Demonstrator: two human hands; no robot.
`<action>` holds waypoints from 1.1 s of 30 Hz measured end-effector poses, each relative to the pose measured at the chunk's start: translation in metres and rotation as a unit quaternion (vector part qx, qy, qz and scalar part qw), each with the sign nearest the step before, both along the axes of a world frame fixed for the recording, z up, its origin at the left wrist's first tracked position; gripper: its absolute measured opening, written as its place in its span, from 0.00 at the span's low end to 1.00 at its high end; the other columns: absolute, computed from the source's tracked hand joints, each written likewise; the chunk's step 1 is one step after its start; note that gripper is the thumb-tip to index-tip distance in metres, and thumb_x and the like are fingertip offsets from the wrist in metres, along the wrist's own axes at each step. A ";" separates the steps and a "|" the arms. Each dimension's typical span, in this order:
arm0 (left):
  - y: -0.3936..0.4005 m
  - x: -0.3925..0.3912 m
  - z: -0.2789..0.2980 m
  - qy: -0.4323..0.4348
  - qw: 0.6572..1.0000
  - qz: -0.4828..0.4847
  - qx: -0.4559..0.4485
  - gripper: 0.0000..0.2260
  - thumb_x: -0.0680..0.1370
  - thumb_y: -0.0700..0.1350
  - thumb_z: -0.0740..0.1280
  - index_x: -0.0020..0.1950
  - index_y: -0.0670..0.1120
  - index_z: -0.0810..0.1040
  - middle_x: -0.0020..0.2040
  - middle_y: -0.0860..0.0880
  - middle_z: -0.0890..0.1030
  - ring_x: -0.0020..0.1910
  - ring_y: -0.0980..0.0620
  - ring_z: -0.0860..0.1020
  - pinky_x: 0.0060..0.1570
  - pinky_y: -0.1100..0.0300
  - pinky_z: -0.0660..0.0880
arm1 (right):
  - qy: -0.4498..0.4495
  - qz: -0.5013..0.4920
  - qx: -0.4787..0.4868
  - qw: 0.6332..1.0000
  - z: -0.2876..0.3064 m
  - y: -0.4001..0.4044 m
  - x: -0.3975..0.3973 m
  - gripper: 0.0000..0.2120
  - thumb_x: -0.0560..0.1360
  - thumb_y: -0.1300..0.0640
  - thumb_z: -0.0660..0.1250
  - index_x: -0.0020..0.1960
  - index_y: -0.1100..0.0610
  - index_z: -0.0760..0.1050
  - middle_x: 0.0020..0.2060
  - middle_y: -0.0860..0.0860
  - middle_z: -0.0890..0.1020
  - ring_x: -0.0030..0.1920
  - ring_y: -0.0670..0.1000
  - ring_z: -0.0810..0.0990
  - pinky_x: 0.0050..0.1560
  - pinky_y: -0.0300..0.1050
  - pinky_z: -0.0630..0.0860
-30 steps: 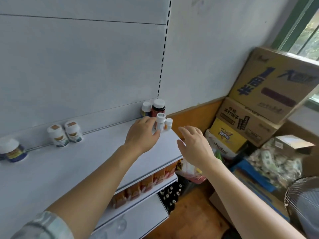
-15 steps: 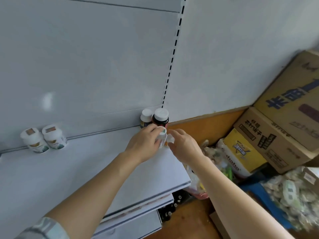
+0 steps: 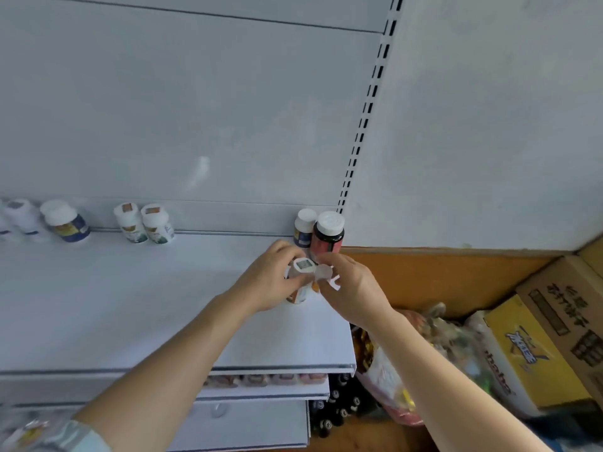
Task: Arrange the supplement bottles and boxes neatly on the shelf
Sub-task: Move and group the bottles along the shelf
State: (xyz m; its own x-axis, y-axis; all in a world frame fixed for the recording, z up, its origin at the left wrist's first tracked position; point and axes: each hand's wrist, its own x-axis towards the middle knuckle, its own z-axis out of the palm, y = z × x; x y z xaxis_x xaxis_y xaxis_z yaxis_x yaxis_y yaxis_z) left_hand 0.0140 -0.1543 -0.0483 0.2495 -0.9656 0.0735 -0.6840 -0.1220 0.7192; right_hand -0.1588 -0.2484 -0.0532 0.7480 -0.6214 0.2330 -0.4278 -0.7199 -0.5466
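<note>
On the white shelf (image 3: 137, 308), near its right end, my left hand (image 3: 270, 283) grips a small white-capped bottle (image 3: 301, 267). Right beside it, my right hand (image 3: 350, 285) pinches a second small white bottle (image 3: 324, 274), mostly hidden by my fingers. Just behind both hands, a dark bottle with a red label (image 3: 327, 236) and a blue-labelled bottle (image 3: 303, 227) stand against the back panel. Two white bottles (image 3: 143, 223) stand further left along the back. Several more bottles (image 3: 63, 220) are at the far left.
Stacked cardboard boxes (image 3: 561, 324) and a yellow box (image 3: 522, 353) sit on the floor at the right, with plastic bags (image 3: 424, 363) beside the shelf end. Lower shelves (image 3: 261, 386) hold packets, and dark bottles (image 3: 336, 409) stand below.
My right hand came in from the right and took hold of the second small bottle beside my left hand. The view swung left and up, showing more bottles at the far left.
</note>
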 end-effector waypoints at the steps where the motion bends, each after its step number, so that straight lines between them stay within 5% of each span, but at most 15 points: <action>1: 0.005 0.000 0.004 0.013 1.000 0.023 0.004 0.13 0.75 0.55 0.71 0.56 0.52 0.74 0.53 0.57 0.74 0.53 0.59 0.75 0.53 0.56 0.76 | -0.007 0.003 0.009 1.000 0.003 0.002 0.003 0.17 0.74 0.56 0.70 0.62 0.54 0.75 0.50 0.50 0.82 0.44 0.50 0.79 0.45 0.48 0.79; 7: 0.042 0.021 0.034 0.117 0.986 0.120 0.000 0.16 0.73 0.62 0.70 0.58 0.61 0.75 0.54 0.55 0.81 0.52 0.55 0.80 0.50 0.51 0.81 | -0.088 0.058 0.100 0.989 0.033 0.019 0.028 0.13 0.77 0.58 0.68 0.61 0.51 0.79 0.53 0.45 0.79 0.47 0.40 0.78 0.46 0.28 0.74; 11: 0.069 0.035 0.058 0.155 0.978 0.140 -0.009 0.11 0.77 0.57 0.68 0.56 0.57 0.81 0.50 0.56 0.81 0.50 0.55 0.81 0.42 0.50 0.83 | -0.083 0.063 0.156 0.982 0.049 0.038 0.049 0.14 0.78 0.56 0.67 0.63 0.49 0.77 0.53 0.46 0.81 0.50 0.40 0.79 0.50 0.31 0.76; 19: 0.128 0.075 0.071 0.226 0.965 0.126 0.031 0.14 0.79 0.52 0.67 0.64 0.51 0.78 0.61 0.49 0.78 0.56 0.52 0.79 0.45 0.51 0.83 | -0.064 0.064 0.170 0.981 0.061 0.091 0.088 0.11 0.77 0.56 0.68 0.59 0.47 0.79 0.45 0.36 0.79 0.46 0.33 0.78 0.39 0.25 0.72; 29: 0.231 0.157 0.066 0.108 0.978 0.176 -0.016 0.22 0.73 0.63 0.68 0.62 0.52 0.79 0.55 0.51 0.79 0.50 0.52 0.80 0.36 0.57 0.83 | -0.047 0.069 0.175 0.981 0.064 0.191 0.175 0.11 0.77 0.56 0.68 0.58 0.46 0.80 0.45 0.42 0.84 0.46 0.34 0.80 0.42 0.23 0.71; 33: 0.272 0.187 0.061 0.032 0.980 0.195 -0.027 0.29 0.70 0.71 0.60 0.61 0.55 0.80 0.57 0.54 0.82 0.52 0.56 0.80 0.50 0.56 0.80 | -0.042 0.089 0.183 0.978 0.064 0.226 0.212 0.11 0.77 0.56 0.68 0.58 0.47 0.80 0.44 0.44 0.84 0.44 0.35 0.80 0.41 0.24 0.71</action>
